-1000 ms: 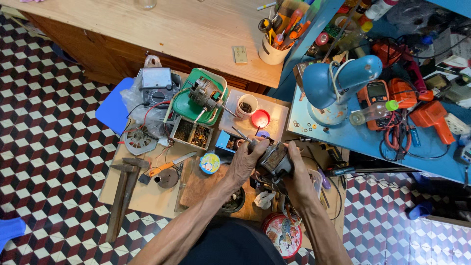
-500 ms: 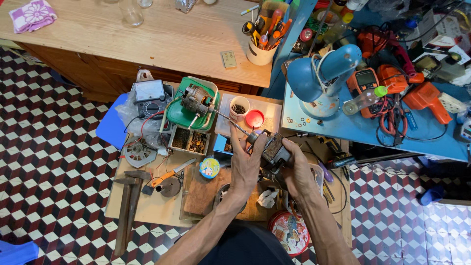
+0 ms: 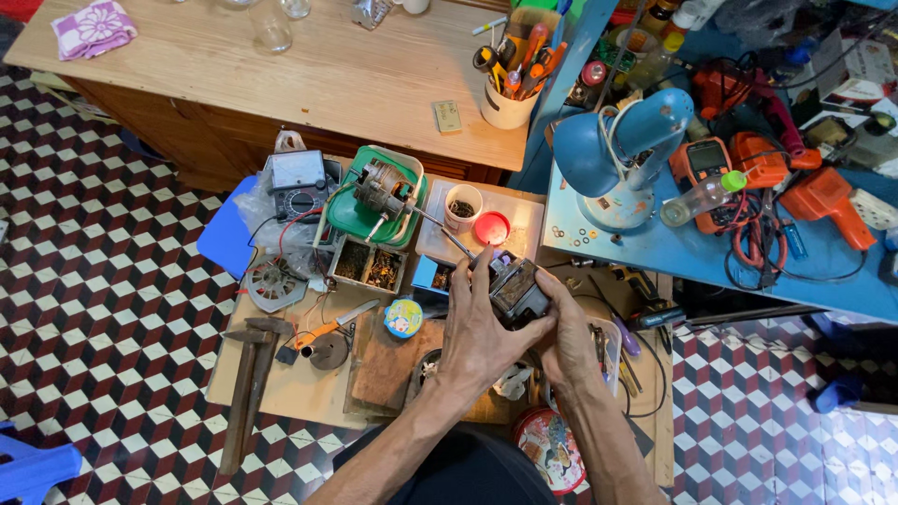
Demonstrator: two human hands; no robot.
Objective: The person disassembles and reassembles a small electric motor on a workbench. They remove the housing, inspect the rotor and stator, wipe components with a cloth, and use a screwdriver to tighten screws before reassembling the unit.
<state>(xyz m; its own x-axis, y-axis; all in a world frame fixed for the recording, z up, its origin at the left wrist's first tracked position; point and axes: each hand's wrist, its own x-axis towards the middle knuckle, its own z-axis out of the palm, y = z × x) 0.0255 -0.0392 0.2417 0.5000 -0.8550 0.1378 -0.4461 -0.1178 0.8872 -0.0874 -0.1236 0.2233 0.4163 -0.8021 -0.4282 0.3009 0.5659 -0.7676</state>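
Both my hands are closed around a small dark boxy device (image 3: 517,292) held above a low wooden work board (image 3: 281,393). My left hand (image 3: 479,329) wraps it from the left with fingers stretched up along its side. From the right, my right hand (image 3: 568,329) grips it with the thumb on top. A thin metal rod (image 3: 447,234) runs from the device's top toward an electric motor (image 3: 383,190) lying on a green tray (image 3: 344,217).
On the board lie a hammer (image 3: 245,374), an analogue meter (image 3: 297,182), a box of small parts (image 3: 369,265), a white cup (image 3: 462,207) and a red lid (image 3: 492,227). A blue desk lamp (image 3: 617,150), an orange multimeter (image 3: 703,166) and cables crowd the blue table on the right.
The view has shifted, so the bench sits lower in the frame. My hands stay on the dark device; the left hand's fingers have stretched further up its side.
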